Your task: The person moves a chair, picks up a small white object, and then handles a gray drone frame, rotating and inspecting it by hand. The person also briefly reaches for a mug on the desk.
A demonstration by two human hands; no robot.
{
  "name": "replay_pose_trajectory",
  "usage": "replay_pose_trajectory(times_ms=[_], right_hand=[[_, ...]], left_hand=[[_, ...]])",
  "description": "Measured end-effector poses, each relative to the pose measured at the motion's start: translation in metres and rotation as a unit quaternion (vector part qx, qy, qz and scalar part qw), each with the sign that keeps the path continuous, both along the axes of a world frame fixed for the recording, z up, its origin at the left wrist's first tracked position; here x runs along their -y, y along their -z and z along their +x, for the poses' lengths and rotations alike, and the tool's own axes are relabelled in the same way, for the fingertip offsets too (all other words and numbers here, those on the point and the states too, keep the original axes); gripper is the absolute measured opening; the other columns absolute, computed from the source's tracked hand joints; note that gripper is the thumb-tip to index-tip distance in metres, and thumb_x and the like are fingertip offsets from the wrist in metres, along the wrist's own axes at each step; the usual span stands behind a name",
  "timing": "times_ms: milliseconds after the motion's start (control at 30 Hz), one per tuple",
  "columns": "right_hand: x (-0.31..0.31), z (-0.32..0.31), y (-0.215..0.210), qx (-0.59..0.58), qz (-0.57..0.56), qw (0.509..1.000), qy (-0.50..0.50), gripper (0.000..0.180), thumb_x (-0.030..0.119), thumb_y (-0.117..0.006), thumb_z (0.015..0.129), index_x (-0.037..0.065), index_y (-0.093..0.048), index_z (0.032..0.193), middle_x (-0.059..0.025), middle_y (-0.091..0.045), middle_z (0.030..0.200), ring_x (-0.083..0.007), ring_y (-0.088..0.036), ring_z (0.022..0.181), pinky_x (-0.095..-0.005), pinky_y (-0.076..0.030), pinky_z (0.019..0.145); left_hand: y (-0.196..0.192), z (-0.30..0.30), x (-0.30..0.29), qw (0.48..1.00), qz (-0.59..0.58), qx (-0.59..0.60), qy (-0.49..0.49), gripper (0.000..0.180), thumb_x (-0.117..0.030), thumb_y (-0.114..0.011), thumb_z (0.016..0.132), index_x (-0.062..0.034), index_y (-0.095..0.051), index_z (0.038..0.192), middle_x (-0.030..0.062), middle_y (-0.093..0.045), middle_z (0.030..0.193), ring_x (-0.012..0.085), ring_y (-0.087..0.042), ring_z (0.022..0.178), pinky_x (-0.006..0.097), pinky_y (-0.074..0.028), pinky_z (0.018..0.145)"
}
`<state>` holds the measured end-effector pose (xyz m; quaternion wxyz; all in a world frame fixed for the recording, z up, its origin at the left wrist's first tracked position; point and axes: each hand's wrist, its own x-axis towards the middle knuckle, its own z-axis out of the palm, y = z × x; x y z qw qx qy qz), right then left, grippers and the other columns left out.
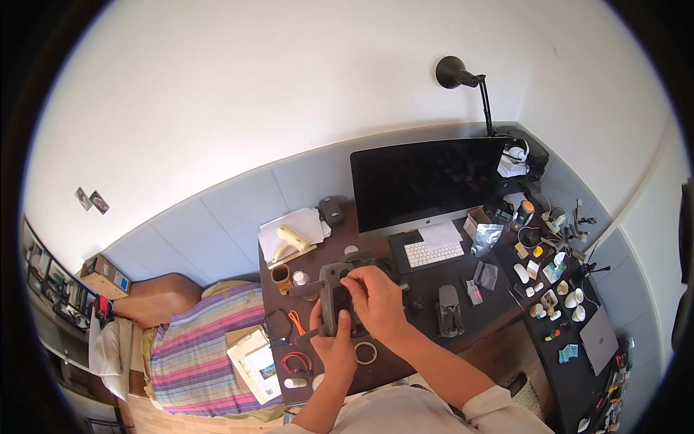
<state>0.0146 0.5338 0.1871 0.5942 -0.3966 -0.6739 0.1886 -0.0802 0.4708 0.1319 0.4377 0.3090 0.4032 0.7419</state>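
A dark grey remote controller (327, 291) is held up over the front left of the desk, turned on its side. My left hand (337, 347) is closed around its near end, with the thumb lying on its face. My right hand (374, 298) has thumb and forefinger pinched against the face near the far end; the small part between the fingertips is hidden. Right of my hands, a folded grey drone (449, 311) lies on the desk. Partly hidden behind the controller are a small white-capped bottle (301, 278) and some dark gear.
A large monitor (426, 184) and white keyboard (434, 253) stand behind. Papers under a cream heat-gun-shaped tool (290, 241), a brown cup (281, 276), orange cable (296, 322) and tape ring (366, 353) lie leftward. A cluttered side desk holds a closed laptop (599, 340).
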Motion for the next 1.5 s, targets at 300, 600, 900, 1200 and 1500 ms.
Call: replay_pose_trajectory(times_ms=[300,600,900,1200,1500], right_hand=[[0.016,0.036,0.012,-0.247,-0.232,0.927,-0.160,0.015,0.001,-0.066,0.100,-0.005,-0.067,0.114,-0.0133,-0.074,0.100,-0.0191,-0.076,0.092,-0.0296,-0.062,0.083],[0.022,0.017,0.018,-0.208,-0.158,0.961,-0.094,0.015,0.001,-0.073,0.095,-0.001,-0.072,0.110,-0.0093,-0.072,0.106,-0.0152,-0.072,0.089,-0.0250,-0.057,0.076],[0.016,0.001,0.005,-0.117,-0.018,0.992,0.045,0.016,0.002,-0.081,0.088,0.004,-0.078,0.103,-0.0056,-0.065,0.095,-0.0118,-0.064,0.074,-0.0242,-0.051,0.061],[0.014,0.003,0.006,-0.097,-0.006,0.995,0.033,0.016,0.001,-0.081,0.088,0.002,-0.078,0.104,-0.0057,-0.065,0.094,-0.0110,-0.063,0.071,-0.0233,-0.051,0.057],[0.017,0.008,0.000,-0.111,-0.018,0.993,0.040,0.016,-0.001,-0.080,0.088,0.002,-0.076,0.103,-0.0066,-0.065,0.094,-0.0130,-0.065,0.071,-0.0242,-0.052,0.059]], left_hand=[[0.008,-0.027,0.001,0.925,-0.058,0.314,0.205,0.047,-0.033,-0.059,0.107,-0.0027,-0.052,0.142,0.0116,-0.062,0.134,0.0237,-0.064,0.119,0.040,-0.055,0.101],[0.015,-0.027,0.004,0.818,-0.053,0.498,0.282,0.054,-0.040,-0.052,0.109,-0.0022,-0.049,0.147,0.0120,-0.059,0.142,0.0230,-0.064,0.121,0.039,-0.055,0.098],[0.013,-0.021,0.008,0.813,-0.075,0.489,0.308,0.056,-0.048,-0.048,0.109,-0.0052,-0.052,0.145,0.0135,-0.067,0.127,0.0268,-0.069,0.108,0.039,-0.057,0.092],[0.017,-0.022,0.008,0.788,-0.035,0.507,0.348,0.055,-0.045,-0.052,0.108,-0.0020,-0.052,0.142,0.0173,-0.067,0.126,0.0296,-0.068,0.111,0.042,-0.055,0.102],[0.011,-0.017,0.008,0.809,-0.039,0.479,0.339,0.056,-0.045,-0.053,0.108,-0.0019,-0.051,0.144,0.0158,-0.066,0.126,0.0283,-0.067,0.110,0.042,-0.054,0.100]])
